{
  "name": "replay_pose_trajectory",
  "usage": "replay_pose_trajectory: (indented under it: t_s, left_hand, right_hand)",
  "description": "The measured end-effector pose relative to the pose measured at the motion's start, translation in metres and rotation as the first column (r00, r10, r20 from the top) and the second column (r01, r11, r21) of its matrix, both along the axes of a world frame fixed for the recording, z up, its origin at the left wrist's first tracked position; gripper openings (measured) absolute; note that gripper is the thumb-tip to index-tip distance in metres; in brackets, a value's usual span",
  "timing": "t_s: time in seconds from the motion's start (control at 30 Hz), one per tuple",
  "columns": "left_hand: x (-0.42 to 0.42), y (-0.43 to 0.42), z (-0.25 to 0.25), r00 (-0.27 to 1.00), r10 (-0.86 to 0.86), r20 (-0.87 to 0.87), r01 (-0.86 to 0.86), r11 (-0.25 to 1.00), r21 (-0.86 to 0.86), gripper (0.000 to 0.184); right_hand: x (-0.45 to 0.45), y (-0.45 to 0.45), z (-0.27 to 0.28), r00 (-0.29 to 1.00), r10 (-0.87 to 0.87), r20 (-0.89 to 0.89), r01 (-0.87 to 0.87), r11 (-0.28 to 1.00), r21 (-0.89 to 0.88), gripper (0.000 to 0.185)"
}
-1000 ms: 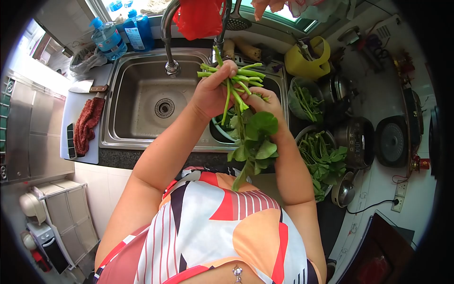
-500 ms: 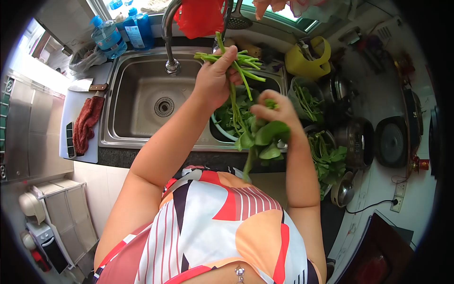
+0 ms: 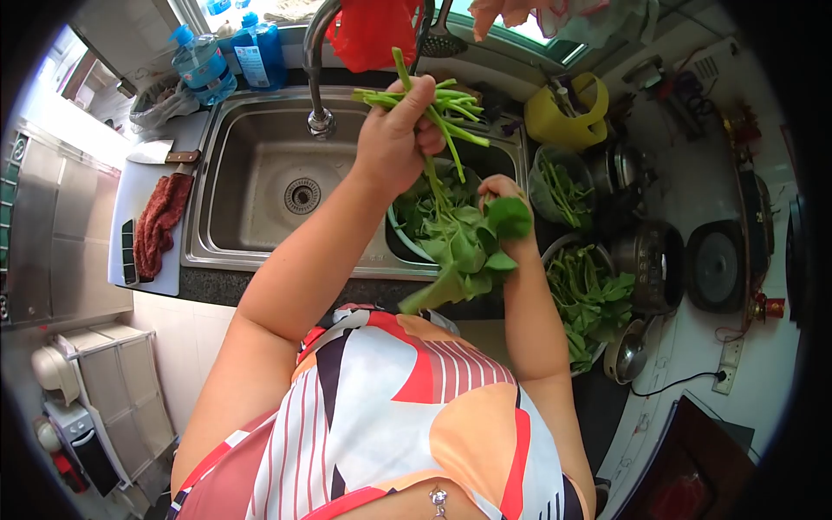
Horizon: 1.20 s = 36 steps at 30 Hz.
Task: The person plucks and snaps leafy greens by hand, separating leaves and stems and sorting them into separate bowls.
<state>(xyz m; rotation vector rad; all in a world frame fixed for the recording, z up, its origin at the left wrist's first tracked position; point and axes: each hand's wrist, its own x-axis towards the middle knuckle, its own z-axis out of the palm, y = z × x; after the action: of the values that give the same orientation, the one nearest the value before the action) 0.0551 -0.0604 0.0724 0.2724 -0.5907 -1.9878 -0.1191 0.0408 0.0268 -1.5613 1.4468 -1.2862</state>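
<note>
My left hand [image 3: 397,139] is closed around a bunch of leafy greens [image 3: 459,247] above the divider between the sink basins. Cut-looking stem ends stick out past the thumb, and the broad leaves hang down toward me. My right hand [image 3: 503,189] is at the right side of the hanging leaves, fingers curled against them; a large leaf covers part of the palm. Below, a pale-rimmed basin [image 3: 407,243] with more greens sits in the right-hand sink basin.
A colander [image 3: 555,251] of greens and a clear bowl [image 3: 542,204] with stems stand at right, near a yellow basket [image 3: 568,126]. The faucet [image 3: 319,121] rises over the left sink basin [image 3: 247,191]. A knife [image 3: 165,154] and red cloth [image 3: 165,221] lie on a white board [image 3: 130,199].
My right hand has moved slightly down and left, closer in against the leaves. The hanging leaves have spread and swung left. My left hand keeps its hold on the stems.
</note>
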Motion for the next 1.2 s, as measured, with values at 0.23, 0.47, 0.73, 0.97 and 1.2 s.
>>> replay_pose_trajectory:
  t_s: [0.23,0.47,0.73,0.97,1.2]
  left_hand:
    - [-0.011,0.0,0.006,0.999,0.026,0.018,-0.026,1.0,-0.012,0.017]
    - [-0.016,0.0,0.007,0.999,0.045,0.006,-0.044,0.99,-0.136,0.016]
    - [-0.048,0.005,0.038,0.999,0.035,-0.03,-0.038,0.993,-0.114,0.017]
    - [-0.023,-0.047,0.035,0.991,-0.034,-0.131,0.022,0.995,-0.094,0.021]
    - [-0.015,-0.052,-0.044,0.961,-0.23,-0.151,0.255,0.951,0.176,0.025]
  right_hand:
    - [0.036,0.002,0.034,0.783,-0.05,0.62,-0.306,0.837,0.454,0.015]
    - [0.026,-0.007,0.025,0.94,-0.016,0.341,-0.136,0.899,0.417,0.013]
    - [-0.039,-0.028,0.038,0.906,-0.176,0.386,0.228,0.969,-0.092,0.015]
    - [-0.143,0.021,0.054,0.712,-0.314,0.628,0.364,0.93,0.053,0.019]
    - [-0.119,0.036,0.063,0.401,-0.494,0.771,0.494,0.826,0.272,0.017]
